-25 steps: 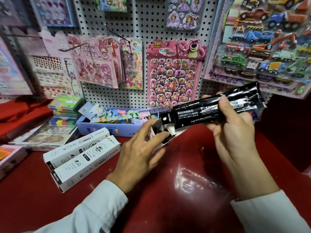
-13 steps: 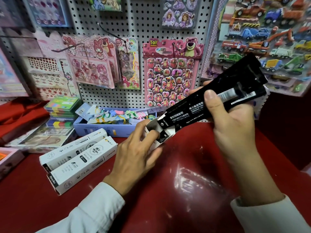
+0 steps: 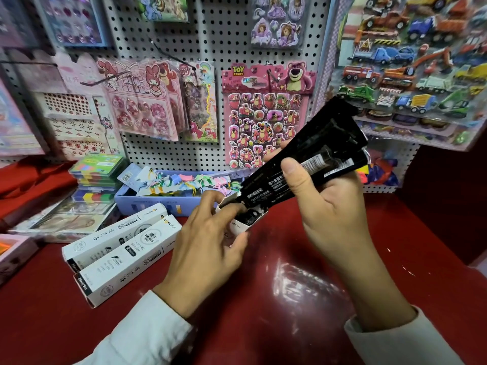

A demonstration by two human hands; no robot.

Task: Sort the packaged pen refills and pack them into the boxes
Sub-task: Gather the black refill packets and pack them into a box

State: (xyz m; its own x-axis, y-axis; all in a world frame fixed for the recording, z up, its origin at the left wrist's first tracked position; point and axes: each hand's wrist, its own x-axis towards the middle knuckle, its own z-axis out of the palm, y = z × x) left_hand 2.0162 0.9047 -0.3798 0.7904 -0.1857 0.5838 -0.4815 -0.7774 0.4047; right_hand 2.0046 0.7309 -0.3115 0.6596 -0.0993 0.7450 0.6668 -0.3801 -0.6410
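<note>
The right hand (image 3: 329, 206) is closed round a bundle of black refill packets (image 3: 303, 164), thumb across the front. The left hand (image 3: 208, 241) is curled round the mouth of a small white box (image 3: 241, 223), forefinger laid on the bundle's lower end. The bundle's long axis is tilted, running from up and right of the right hand down to the box opening at the left fingertips, where its lower end is already entered. Insertion is judged to call for a push along that axis. Two white boxes (image 3: 118, 248) lie left of the left hand.
</note>
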